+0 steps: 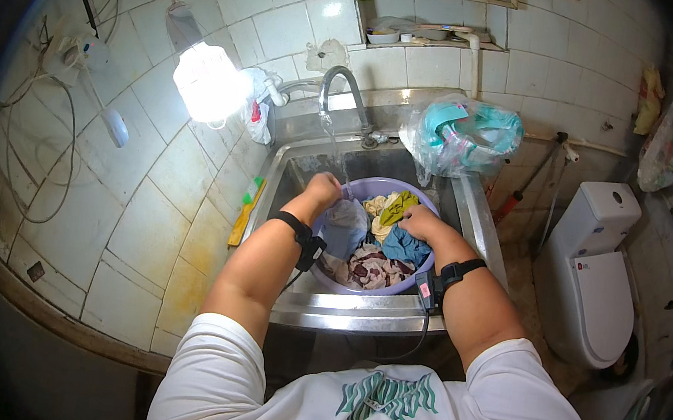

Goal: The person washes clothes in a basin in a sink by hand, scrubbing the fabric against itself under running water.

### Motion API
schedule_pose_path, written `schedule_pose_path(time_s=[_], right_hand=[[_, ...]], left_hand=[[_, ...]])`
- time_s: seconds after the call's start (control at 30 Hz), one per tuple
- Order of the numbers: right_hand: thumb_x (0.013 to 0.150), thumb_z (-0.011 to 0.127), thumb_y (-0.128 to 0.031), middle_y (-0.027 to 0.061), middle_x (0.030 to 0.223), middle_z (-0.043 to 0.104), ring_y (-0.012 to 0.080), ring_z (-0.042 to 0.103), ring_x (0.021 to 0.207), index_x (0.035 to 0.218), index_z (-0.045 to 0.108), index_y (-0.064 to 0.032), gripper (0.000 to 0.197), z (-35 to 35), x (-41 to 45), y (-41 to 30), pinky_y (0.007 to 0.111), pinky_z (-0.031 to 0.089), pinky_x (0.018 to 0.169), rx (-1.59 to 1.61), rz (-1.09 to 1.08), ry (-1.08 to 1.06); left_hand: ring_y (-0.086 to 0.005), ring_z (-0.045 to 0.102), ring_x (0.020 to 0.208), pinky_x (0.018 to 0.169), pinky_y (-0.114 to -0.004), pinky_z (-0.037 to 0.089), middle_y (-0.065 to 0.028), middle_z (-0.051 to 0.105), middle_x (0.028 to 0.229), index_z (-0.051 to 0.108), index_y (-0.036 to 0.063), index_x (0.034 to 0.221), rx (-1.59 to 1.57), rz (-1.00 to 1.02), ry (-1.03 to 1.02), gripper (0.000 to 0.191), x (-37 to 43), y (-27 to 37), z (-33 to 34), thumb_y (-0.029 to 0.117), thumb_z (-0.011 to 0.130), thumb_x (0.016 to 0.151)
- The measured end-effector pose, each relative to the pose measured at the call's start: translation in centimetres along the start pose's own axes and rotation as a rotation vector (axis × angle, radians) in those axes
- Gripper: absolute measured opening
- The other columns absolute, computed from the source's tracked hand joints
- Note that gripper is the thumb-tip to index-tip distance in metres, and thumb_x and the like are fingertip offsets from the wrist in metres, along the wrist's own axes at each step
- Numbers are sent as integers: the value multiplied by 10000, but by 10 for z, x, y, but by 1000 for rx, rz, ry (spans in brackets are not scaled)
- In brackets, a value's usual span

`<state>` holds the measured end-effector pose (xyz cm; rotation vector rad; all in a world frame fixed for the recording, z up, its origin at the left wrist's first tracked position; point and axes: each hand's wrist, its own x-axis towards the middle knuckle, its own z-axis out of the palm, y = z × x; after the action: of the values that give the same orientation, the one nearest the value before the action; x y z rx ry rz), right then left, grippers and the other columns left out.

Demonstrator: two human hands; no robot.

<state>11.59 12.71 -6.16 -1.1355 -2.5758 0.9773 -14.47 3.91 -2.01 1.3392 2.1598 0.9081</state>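
Observation:
A round lilac plastic basin [369,292] stands in the stainless steel sink, holding wet fabric items. Water runs from the curved faucet [348,79] into its upper left part. My left hand [324,190] is at the basin's upper left rim beside the stream, near a pale bluish cloth [344,228]; whether it grips anything cannot be told. My right hand [422,222] touches the cloths on the right, between an olive-green cloth [399,208] and a blue cloth [408,244]; its fingertips are partly hidden. Cream cloth [380,229] and a patterned pink and maroon cloth [380,269] lie beside them.
A yellow brush with green bristles [247,211] lies along the sink's left edge. A clear plastic bag with teal contents [469,134] rests on the back right corner. A bright lamp [209,84] hangs at upper left. A white toilet [602,293] stands at right.

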Motion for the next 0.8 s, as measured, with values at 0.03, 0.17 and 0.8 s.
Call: schedule_pose_path(time_s=[0.03,0.17,0.8], right_hand=[[711,697,-253,226,1009,631,338,612,929,1035,636,15,426,0,0,-2,369,478,814,-19,-25,-6],[712,695,-249,227,1010,630,336,611,932,1030,638,17,419,-2,-1,4,367,476,815,-3,8,1],[733,652,-266,237,1098,594,355,570,1031,1086,604,28,462,6,0,-5,386,457,874,-29,45,-35]], left_hand=[[-145,513,553,430,-286,382,-29,556,642,567,75,742,-178,-118,21,59,3,3,-6,91,624,739],[-140,486,540,443,-275,369,-29,532,644,561,93,776,-231,-249,-4,33,3,42,-5,113,560,802],[-249,538,556,495,-380,444,-106,599,707,647,40,832,197,117,-159,194,60,39,57,218,574,808]])
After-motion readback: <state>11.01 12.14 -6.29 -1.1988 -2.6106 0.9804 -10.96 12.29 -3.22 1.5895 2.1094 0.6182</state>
